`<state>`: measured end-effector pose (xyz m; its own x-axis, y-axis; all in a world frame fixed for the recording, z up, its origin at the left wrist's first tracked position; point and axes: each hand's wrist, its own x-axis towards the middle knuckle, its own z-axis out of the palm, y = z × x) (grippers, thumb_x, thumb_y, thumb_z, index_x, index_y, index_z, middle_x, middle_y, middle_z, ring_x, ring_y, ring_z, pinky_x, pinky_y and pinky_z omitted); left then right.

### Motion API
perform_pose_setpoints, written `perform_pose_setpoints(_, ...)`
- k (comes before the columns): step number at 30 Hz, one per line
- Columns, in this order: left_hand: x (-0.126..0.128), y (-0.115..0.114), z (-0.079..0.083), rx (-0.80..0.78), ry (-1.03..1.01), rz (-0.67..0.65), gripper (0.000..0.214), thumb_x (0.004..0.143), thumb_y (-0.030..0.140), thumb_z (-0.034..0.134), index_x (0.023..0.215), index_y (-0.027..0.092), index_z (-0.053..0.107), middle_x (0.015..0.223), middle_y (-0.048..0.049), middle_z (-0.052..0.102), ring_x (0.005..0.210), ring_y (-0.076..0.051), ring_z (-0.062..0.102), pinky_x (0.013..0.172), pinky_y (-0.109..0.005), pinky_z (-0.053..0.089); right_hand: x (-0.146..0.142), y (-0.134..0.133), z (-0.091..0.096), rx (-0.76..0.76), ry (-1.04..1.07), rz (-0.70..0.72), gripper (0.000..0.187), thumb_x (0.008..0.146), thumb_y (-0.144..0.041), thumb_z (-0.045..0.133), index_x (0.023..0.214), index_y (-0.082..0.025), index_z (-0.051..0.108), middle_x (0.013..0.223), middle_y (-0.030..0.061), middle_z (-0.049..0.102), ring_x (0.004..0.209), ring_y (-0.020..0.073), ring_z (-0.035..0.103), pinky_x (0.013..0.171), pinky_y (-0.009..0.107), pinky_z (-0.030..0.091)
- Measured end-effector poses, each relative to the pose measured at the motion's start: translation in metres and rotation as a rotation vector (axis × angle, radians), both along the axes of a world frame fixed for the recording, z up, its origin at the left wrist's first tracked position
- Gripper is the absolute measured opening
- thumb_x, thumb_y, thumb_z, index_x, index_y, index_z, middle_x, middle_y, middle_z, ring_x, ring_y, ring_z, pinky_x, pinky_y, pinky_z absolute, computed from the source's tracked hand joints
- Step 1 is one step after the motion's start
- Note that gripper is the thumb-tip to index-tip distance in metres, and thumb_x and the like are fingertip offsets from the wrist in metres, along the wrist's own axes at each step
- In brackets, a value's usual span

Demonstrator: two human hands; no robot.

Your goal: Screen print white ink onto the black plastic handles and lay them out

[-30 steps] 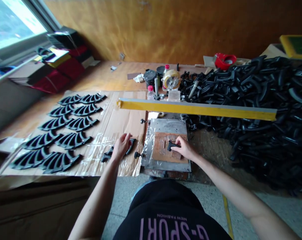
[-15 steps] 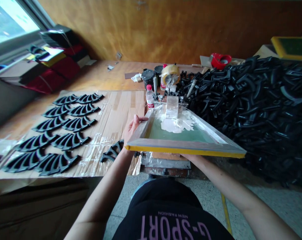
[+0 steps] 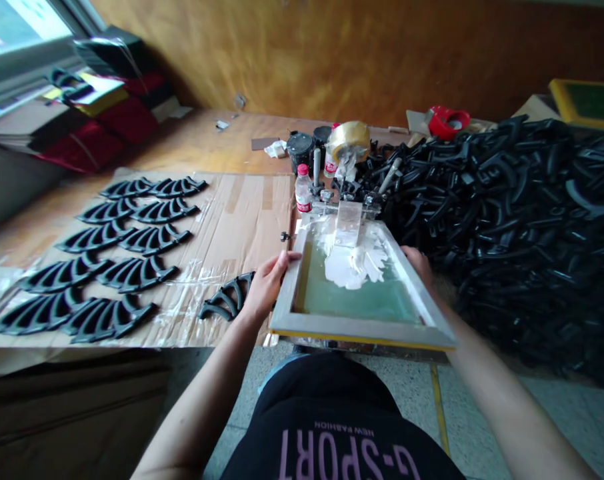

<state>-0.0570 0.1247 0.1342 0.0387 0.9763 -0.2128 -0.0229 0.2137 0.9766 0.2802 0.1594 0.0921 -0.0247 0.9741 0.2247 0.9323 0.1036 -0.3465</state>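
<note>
A screen printing frame [image 3: 362, 333] lies in front of me, tilted only slightly, its green mesh carrying a patch of white ink [image 3: 355, 267]. A pale squeegee block [image 3: 349, 223] stands at the mesh's far end. My left hand [image 3: 269, 283] is closed on the frame's left side, thumb along the top and the other fingers partly hidden. By the right side is my right hand [image 3: 419, 267], blurred, its fingers largely hidden. A clamp with metal handles [image 3: 327, 195] is at the frame's far edge. Just left of my left hand lies a black ribbed plastic part [image 3: 227, 300].
Rows of black ribbed parts [image 3: 142, 273] lie on flat cardboard [image 3: 247, 200] at left. A large heap of black plastic pieces [image 3: 507, 200] fills the right. Behind the frame stand a red-capped bottle [image 3: 303, 190], dark tubs [image 3: 299, 150] and a tape roll [image 3: 349, 139].
The screen frame's near edge has come down, so it lies flatter. My right hand has moved out from beneath it to its right side. My left hand stays on the left side.
</note>
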Motion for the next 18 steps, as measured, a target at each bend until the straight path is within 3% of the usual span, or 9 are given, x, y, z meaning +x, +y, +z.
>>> perform_pose_setpoints(2, -0.004, -0.013, -0.03, -0.103, 0.065, -0.033, 0.054, 0.082, 0.057, 0.061, 0.119, 0.017, 0.068, 0.081, -0.0023, 0.065, 0.062, -0.011, 0.053, 0.052, -0.021, 0.038, -0.001, 0.018, 0.015, 0.099, -0.003, -0.076, 0.038, 0.093, -0.028, 0.048, 0.118, -0.006, 0.066, 0.105, 0.0154, 0.067, 0.088, 0.0217, 0.063, 0.083, 0.034, 0.05)
perform_pose_setpoints(5, -0.003, -0.019, -0.074, -0.147, 0.114, -0.042, 0.071, 0.08, 0.049, 0.064, 0.143, 0.021, 0.048, 0.074, 0.0013, 0.06, 0.058, -0.01, 0.049, 0.051, -0.02, 0.035, -0.04, 0.039, 0.029, 0.191, -0.087, 0.073, 0.057, 0.08, -0.031, 0.072, 0.132, -0.014, 0.056, 0.132, 0.0187, 0.054, 0.117, 0.0318, 0.053, 0.094, 0.044, 0.045)
perform_pose_setpoints(6, -0.002, -0.019, -0.086, -0.148, 0.137, -0.042, 0.074, 0.081, 0.047, 0.064, 0.147, 0.022, 0.043, 0.071, 0.0025, 0.058, 0.056, -0.009, 0.047, 0.05, -0.02, 0.033, -0.056, 0.042, 0.029, 0.159, -0.126, 0.167, 0.058, 0.077, -0.031, 0.076, 0.129, -0.016, 0.057, 0.131, 0.0179, 0.055, 0.118, 0.0333, 0.051, 0.095, 0.045, 0.044)
perform_pose_setpoints(8, -0.001, -0.016, -0.103, -0.145, 0.179, -0.059, 0.075, 0.082, 0.046, 0.061, 0.15, 0.022, 0.038, 0.07, 0.0033, 0.056, 0.053, -0.008, 0.044, 0.049, -0.019, 0.03, -0.084, 0.038, 0.024, 0.006, -0.186, 0.32, 0.038, 0.079, -0.027, 0.074, 0.114, -0.016, 0.063, 0.115, 0.0152, 0.063, 0.108, 0.031, 0.055, 0.089, 0.041, 0.045)
perform_pose_setpoints(11, -0.003, -0.012, -0.116, -0.132, 0.218, -0.082, 0.072, 0.083, 0.046, 0.059, 0.148, 0.021, 0.041, 0.073, 0.0021, 0.058, 0.056, -0.009, 0.046, 0.051, -0.02, 0.032, -0.097, 0.011, 0.008, -0.146, -0.261, 0.456, 0.008, 0.088, -0.016, 0.06, 0.094, -0.015, 0.065, 0.09, 0.0103, 0.066, 0.089, 0.0243, 0.058, 0.077, 0.034, 0.044)
perform_pose_setpoints(15, -0.007, -0.013, -0.123, -0.111, 0.251, -0.089, 0.07, 0.084, 0.049, 0.058, 0.147, 0.021, 0.043, 0.073, 0.0017, 0.058, 0.057, -0.01, 0.046, 0.052, -0.021, 0.033, -0.077, -0.028, 0.001, -0.085, -0.325, 0.747, 0.021, 0.09, -0.008, 0.047, 0.089, -0.017, 0.066, 0.087, 0.0077, 0.066, 0.084, 0.0208, 0.057, 0.068, 0.03, 0.039)
perform_pose_setpoints(18, -0.007, -0.014, -0.123, -0.119, 0.254, -0.082, 0.07, 0.085, 0.05, 0.057, 0.146, 0.02, 0.043, 0.073, 0.0014, 0.058, 0.056, -0.009, 0.045, 0.051, -0.021, 0.032, -0.069, -0.031, 0.009, -0.125, -0.269, 0.881, 0.016, 0.086, -0.011, 0.053, 0.081, -0.02, 0.065, 0.081, 0.0046, 0.065, 0.078, 0.0187, 0.055, 0.064, 0.029, 0.036)
